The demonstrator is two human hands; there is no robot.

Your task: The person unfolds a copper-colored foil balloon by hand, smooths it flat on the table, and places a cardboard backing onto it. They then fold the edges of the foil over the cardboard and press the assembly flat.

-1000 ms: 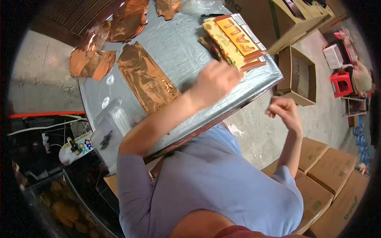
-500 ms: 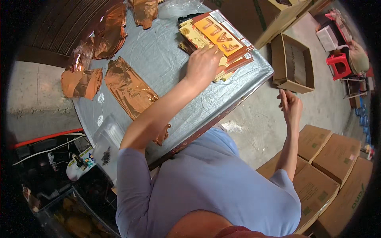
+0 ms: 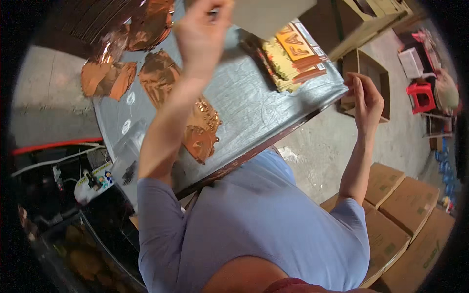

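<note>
My left hand [image 3: 202, 36] is raised over the far part of the table, smeared by motion, with its fingers closed. A plain greyish card [image 3: 266, 17] extends from it to the right, its far end cut off by the picture's top edge. Under and beside that card lies a stack of printed cards [image 3: 295, 61] in yellow, orange and brown. My right hand [image 3: 366, 95] hovers by the table's right corner, fingers loosely bent and apart, with nothing visible in it. Flat copper foil balloons [image 3: 159, 80] lie below my left forearm, which hides part of them.
The table [image 3: 234, 107] has a silvery cover. More copper foil pieces [image 3: 108, 78] hang over its left edge. An open cardboard box [image 3: 383, 93] stands on the floor beyond my right hand. Closed cartons [image 3: 408, 200] are stacked at right, and a red stool [image 3: 421, 95] stands farther off.
My left hand has lifted off the card stack and swung up and left, with a card now beside it. My right hand has risen slightly toward the table corner.
</note>
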